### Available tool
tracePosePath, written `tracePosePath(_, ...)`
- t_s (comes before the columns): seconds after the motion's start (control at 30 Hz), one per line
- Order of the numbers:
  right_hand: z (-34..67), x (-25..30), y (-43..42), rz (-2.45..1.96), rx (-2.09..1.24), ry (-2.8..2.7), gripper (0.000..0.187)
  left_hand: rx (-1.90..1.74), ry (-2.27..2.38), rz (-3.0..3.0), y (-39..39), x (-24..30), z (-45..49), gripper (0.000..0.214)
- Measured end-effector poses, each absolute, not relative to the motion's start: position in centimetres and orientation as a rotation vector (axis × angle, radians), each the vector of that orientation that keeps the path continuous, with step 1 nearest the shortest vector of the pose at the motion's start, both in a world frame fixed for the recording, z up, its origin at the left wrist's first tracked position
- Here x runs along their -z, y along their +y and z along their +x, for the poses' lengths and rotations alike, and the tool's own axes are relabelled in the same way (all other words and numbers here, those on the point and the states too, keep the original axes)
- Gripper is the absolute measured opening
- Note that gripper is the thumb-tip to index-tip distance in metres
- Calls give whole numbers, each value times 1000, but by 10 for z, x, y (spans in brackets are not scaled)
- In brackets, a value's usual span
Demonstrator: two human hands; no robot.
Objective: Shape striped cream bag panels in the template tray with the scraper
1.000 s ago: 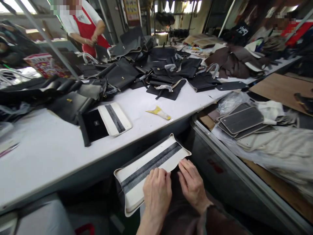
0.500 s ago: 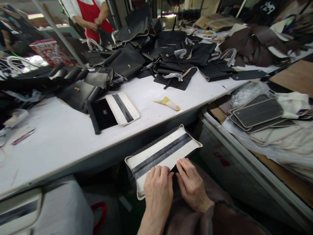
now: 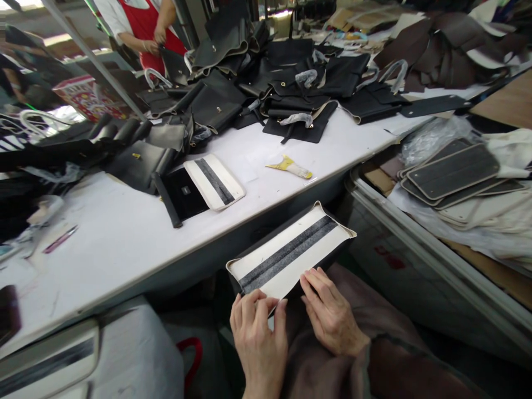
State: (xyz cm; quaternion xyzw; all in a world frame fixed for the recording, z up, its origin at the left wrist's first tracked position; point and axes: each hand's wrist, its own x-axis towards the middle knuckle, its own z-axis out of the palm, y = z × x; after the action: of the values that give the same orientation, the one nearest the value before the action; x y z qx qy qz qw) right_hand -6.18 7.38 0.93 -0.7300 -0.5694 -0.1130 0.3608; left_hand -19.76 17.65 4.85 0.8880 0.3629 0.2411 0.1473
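A black bag shell with a cream bottom panel (image 3: 282, 280) facing up rests across my lap, close to the table edge. Two dark strips run along the panel, and its corners flare upward. My left hand (image 3: 260, 332) pinches the near long edge toward the left corner, thumb and fingers close together. Farther right on the same edge, my right hand (image 3: 332, 310) grips the rim with bent fingers. The bag's underside is hidden below the panel.
On the white table (image 3: 137, 238) lie a black piece with a cream panel (image 3: 214, 181), a yellow-and-white scrap (image 3: 291, 166) and a pink pen (image 3: 60, 239). Black bags (image 3: 220, 105) pile up behind. Dark panels (image 3: 453, 172) are stacked right. A person in a red apron (image 3: 143, 25) stands opposite.
My left hand has slid left along the panel's near edge, away from my right hand, which stays gripping. The camera view has shifted slightly.
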Motion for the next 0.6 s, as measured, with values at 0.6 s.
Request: tracePosePath(0.6,-91,-2,83,-1720,308,-1753,44,-1084,1177,2054,167,-9,-233,21)
